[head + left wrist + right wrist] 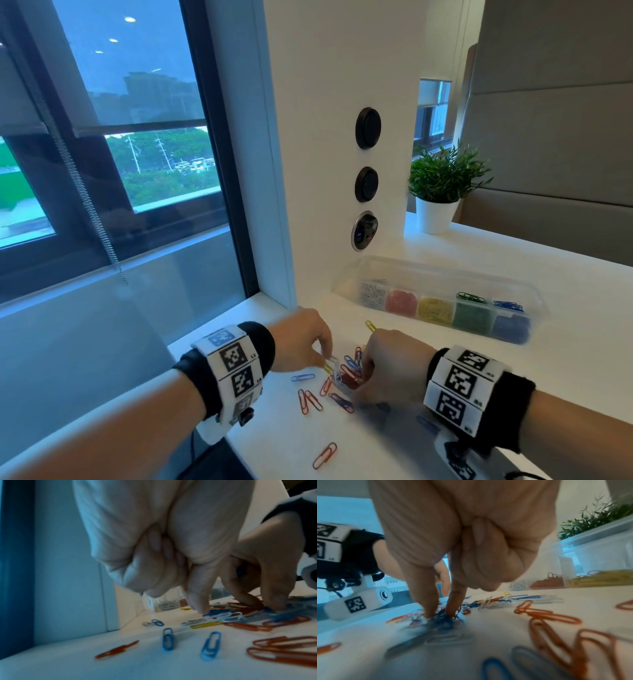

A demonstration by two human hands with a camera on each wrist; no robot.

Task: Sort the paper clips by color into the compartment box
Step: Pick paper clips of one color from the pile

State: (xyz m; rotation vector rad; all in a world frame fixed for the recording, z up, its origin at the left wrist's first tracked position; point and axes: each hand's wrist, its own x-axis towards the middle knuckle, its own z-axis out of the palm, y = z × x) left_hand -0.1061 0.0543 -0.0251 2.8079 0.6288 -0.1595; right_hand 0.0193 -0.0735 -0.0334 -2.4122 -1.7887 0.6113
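Observation:
A loose pile of paper clips (346,373) in red, blue, white and yellow lies on the white desk. Both hands are down in the pile. My left hand (327,356) has its fingers curled; in the left wrist view its thumb tip (200,608) touches a blue clip and a white clip (224,615), and no clip shows between thumb and forefinger. My right hand (364,378) pinches a blue clip (441,620) between thumb and forefinger, its other fingers curled into the palm. The clear compartment box (442,298) stands behind, holding white, red, yellow, green and blue clips apart.
Stray clips lie around the pile: a blue one (303,377), two red ones (310,401) and a red one (324,455) near the front edge. A potted plant (442,192) stands at the back. A white wall with round sockets (366,185) rises behind the pile.

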